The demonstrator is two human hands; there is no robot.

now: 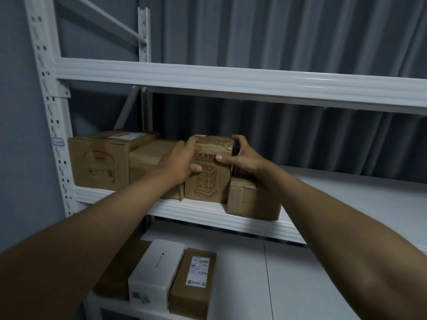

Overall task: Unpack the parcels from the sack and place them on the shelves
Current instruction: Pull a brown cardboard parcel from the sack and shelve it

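A white metal shelving rack (pixel 231 83) stood against a grey pleated curtain (pixel 277 38), with a plain grey wall (pixel 13 135) on its left. Its perforated upright (pixel 49 112) carried a small blue-edged label (pixel 57 142).

On the middle shelf (pixel 346 192) four cardboard parcels sat in a row. The large box (pixel 101 162) at the far left bore a red-and-white sticker; a plain carton (pixel 147 158) touched its right side. Next stood the upright tall box (pixel 209 179), printed with a tower power-strip drawing. A low carton (pixel 251 199) sat just beside it on the right.

The left hand (pixel 182 160) gripped the tall box's left edge, fingers on top and thumb on the front. The right hand (pixel 242 158) clasped its right edge likewise.

On the lower shelf (pixel 323 285) lay a white box (pixel 154 271) touching a brown labelled parcel (pixel 194 282); another brown carton (pixel 120 273) lay left of it, partly hidden by the forearm.
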